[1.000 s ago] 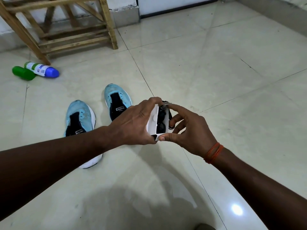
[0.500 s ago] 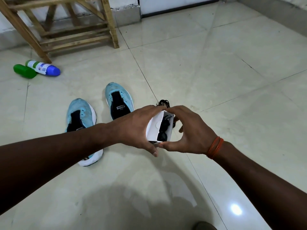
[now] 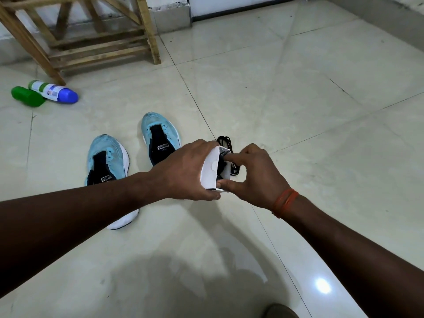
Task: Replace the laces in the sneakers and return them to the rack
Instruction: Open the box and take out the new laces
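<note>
rack [image 3: 96, 49]: top cut off | left sneaker [image 3: 107, 157]: partly behind forearm [image 3: 91, 210] | laces [image 3: 226, 141]: mostly behind packet [image 3: 210, 171]

You've got, counted: two sneakers [image 3: 107, 161], two bottles [image 3: 54, 91], one rack [image 3: 98, 49], one packet [image 3: 210, 168], one lace bundle [image 3: 224, 140].

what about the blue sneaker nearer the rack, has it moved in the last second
No. The blue sneaker lies in the same spot, its toe just left of the floor seam, beside the other sneaker.
</note>
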